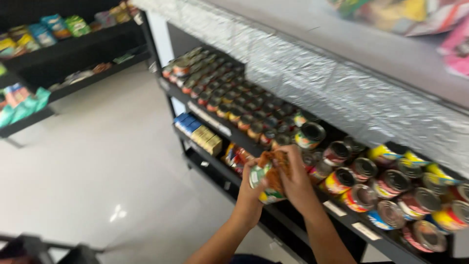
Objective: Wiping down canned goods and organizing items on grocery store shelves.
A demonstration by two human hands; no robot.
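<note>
Both hands on one can at the shelf front.
Left hand (251, 188) grips the can (261, 182) from below, right hand (293, 178) presses an orange cloth (274, 168) against its side, fingers closed around both. Just behind: shelf (342, 215) packed with rows of cans (391, 188). Farther left, white floor (97, 166), snack racks (63, 49).

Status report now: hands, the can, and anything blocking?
Left hand grips the can from below. Right hand presses an orange cloth on it. Can is off the shelf, in front of the can rows. Nothing blocks.
</note>
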